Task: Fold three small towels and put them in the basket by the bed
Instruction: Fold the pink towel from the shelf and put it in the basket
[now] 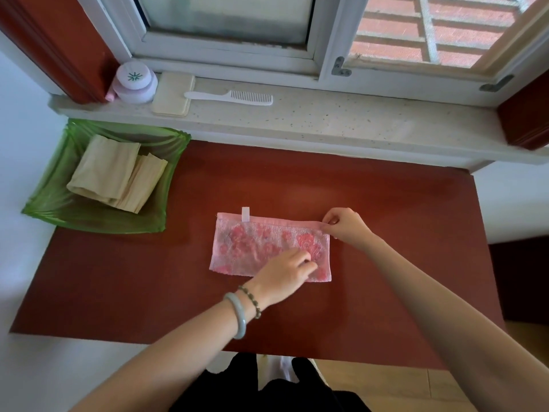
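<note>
Lying flat on the red-brown surface (pixel 118 278): pink floral towel (pixel 261 245), folded to a long rectangle, white loop at its far edge. Right hand (pixel 346 226) pinches the towel's far right corner. Left hand (pixel 288 272) rests on its near right part, fingers bent (pinching or only pressing: cannot tell). Green basket (pixel 98 226) at far left holds two folded beige towels (pixel 104 171).

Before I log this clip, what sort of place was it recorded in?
Most likely a room in a home, perhaps a bedroom: a window sill holds a comb and a lilac jar, and a green basket holds folded beige towels.
</note>
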The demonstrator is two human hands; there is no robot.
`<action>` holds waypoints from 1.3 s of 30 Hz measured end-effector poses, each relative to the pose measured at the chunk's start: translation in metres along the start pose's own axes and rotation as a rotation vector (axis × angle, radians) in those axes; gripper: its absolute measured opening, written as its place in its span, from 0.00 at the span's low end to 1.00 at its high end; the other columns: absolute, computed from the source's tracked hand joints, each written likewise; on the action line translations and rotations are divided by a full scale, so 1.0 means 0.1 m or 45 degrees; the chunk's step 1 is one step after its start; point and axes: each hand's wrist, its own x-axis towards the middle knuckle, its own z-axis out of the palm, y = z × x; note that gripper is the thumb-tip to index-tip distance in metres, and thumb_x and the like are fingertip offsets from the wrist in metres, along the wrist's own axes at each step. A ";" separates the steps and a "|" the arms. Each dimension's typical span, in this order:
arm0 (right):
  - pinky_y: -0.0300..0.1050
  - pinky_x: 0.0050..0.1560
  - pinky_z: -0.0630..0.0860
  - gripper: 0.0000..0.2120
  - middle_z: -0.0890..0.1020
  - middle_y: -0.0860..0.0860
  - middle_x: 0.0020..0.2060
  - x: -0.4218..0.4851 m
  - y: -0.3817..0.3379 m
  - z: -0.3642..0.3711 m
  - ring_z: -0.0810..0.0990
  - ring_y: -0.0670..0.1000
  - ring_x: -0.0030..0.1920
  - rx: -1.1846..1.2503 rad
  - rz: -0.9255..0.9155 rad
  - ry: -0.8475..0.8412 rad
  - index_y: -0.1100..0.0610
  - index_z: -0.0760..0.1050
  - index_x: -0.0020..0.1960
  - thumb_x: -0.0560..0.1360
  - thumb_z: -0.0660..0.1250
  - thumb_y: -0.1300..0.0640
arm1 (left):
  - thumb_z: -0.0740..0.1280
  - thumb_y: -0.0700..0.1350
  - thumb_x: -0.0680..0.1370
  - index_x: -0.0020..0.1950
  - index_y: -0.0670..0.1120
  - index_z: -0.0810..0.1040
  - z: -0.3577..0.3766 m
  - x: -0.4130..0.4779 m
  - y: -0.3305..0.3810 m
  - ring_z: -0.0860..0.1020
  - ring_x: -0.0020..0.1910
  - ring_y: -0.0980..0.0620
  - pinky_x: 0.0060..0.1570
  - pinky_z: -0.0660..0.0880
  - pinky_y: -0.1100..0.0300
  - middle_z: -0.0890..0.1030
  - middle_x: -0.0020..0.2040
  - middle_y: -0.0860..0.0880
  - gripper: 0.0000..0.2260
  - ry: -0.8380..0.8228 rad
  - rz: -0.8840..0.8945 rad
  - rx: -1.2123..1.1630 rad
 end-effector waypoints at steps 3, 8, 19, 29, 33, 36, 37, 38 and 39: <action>0.49 0.40 0.79 0.04 0.82 0.53 0.36 0.00 0.07 -0.03 0.80 0.51 0.36 0.207 0.039 -0.038 0.55 0.78 0.40 0.67 0.72 0.58 | 0.72 0.37 0.70 0.53 0.40 0.79 0.15 0.09 0.21 0.75 0.38 0.51 0.37 0.78 0.61 0.78 0.42 0.46 0.12 -0.031 0.040 -0.060; 0.42 0.39 0.78 0.07 0.82 0.57 0.42 -0.02 0.09 -0.05 0.80 0.49 0.38 0.372 0.035 -0.088 0.60 0.79 0.48 0.71 0.70 0.63 | 0.74 0.42 0.70 0.49 0.42 0.78 0.34 0.15 0.32 0.76 0.40 0.49 0.39 0.79 0.55 0.78 0.45 0.45 0.11 -0.058 -0.035 0.023; 0.35 0.33 0.77 0.10 0.82 0.56 0.38 -0.02 -0.40 -0.14 0.80 0.46 0.31 0.478 -0.086 -0.134 0.64 0.77 0.50 0.70 0.72 0.66 | 0.70 0.41 0.70 0.39 0.46 0.74 0.03 -0.02 0.37 0.74 0.34 0.53 0.30 0.76 0.57 0.77 0.33 0.53 0.06 0.370 -0.551 -0.237; 0.41 0.40 0.79 0.07 0.83 0.54 0.34 0.20 -1.38 0.46 0.83 0.53 0.34 0.364 -0.262 -0.202 0.57 0.80 0.40 0.65 0.76 0.63 | 0.69 0.45 0.71 0.45 0.50 0.83 -0.51 -0.84 -0.16 0.80 0.39 0.56 0.36 0.74 0.63 0.84 0.40 0.55 0.05 0.554 -1.285 -0.320; 0.40 0.41 0.81 0.08 0.83 0.54 0.36 0.25 -1.66 0.76 0.82 0.49 0.33 0.301 -0.270 -0.221 0.59 0.81 0.43 0.65 0.76 0.62 | 0.71 0.45 0.70 0.43 0.50 0.84 -0.59 -1.07 -0.35 0.78 0.36 0.60 0.34 0.69 0.74 0.84 0.39 0.54 0.04 0.604 -1.496 -0.483; 0.43 0.43 0.82 0.10 0.83 0.54 0.37 0.28 -1.78 0.92 0.82 0.50 0.34 0.265 -0.249 -0.216 0.60 0.81 0.45 0.64 0.77 0.61 | 0.71 0.45 0.70 0.41 0.51 0.84 -0.61 -1.16 -0.40 0.80 0.36 0.60 0.34 0.67 0.74 0.84 0.38 0.54 0.03 0.637 -1.559 -0.545; 0.45 0.45 0.82 0.10 0.84 0.55 0.38 0.30 -1.80 0.97 0.82 0.51 0.35 0.258 -0.233 -0.214 0.60 0.81 0.45 0.64 0.77 0.61 | 0.71 0.45 0.69 0.40 0.52 0.84 -0.60 -1.18 -0.41 0.80 0.37 0.59 0.34 0.68 0.74 0.84 0.37 0.55 0.03 0.650 -1.578 -0.575; 0.46 0.46 0.82 0.10 0.84 0.55 0.38 0.31 -1.82 1.01 0.83 0.52 0.36 0.251 -0.220 -0.213 0.60 0.81 0.45 0.64 0.77 0.61 | 0.71 0.45 0.69 0.40 0.52 0.83 -0.59 -1.20 -0.43 0.81 0.38 0.59 0.34 0.68 0.74 0.84 0.37 0.55 0.03 0.658 -1.600 -0.605; 0.46 0.47 0.82 0.10 0.84 0.55 0.39 0.32 -1.83 1.04 0.83 0.52 0.38 0.247 -0.219 -0.215 0.59 0.81 0.45 0.65 0.77 0.60 | 0.71 0.45 0.69 0.40 0.52 0.83 -0.59 -1.21 -0.45 0.81 0.38 0.59 0.34 0.68 0.74 0.83 0.36 0.56 0.03 0.658 -1.622 -0.632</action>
